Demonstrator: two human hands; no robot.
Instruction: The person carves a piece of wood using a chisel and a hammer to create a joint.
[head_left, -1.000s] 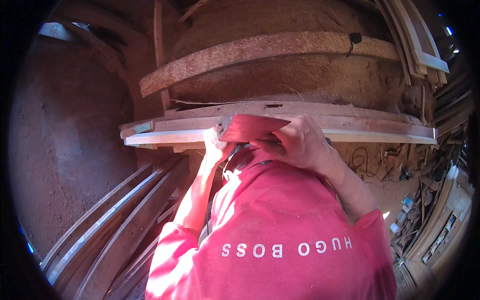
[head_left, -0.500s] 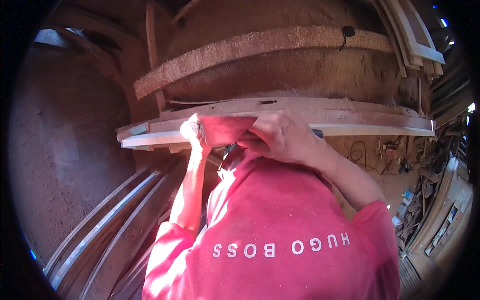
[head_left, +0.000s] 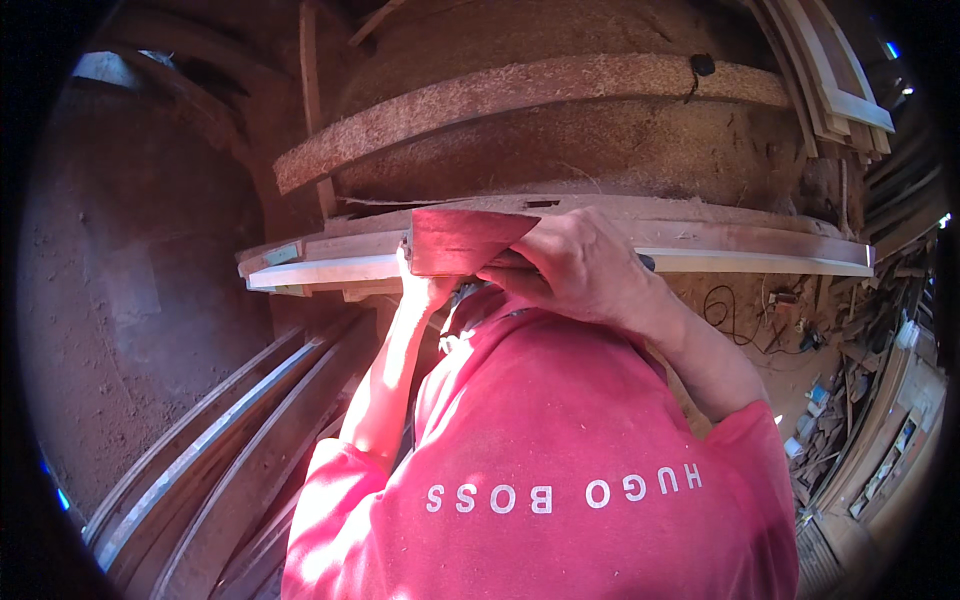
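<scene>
I see the left hand [head_left: 428, 288] and right hand [head_left: 592, 268] both gripping a red sheet [head_left: 462, 243] — just by the bench [head_left: 740, 262] — with a curved beam [head_left: 540, 85] beyond it.

From my remote view, one row of white block capitals [head_left: 541, 500] across the front of the red shirt [head_left: 560, 400], two short words, upside down to me yet plainly legible
</scene>
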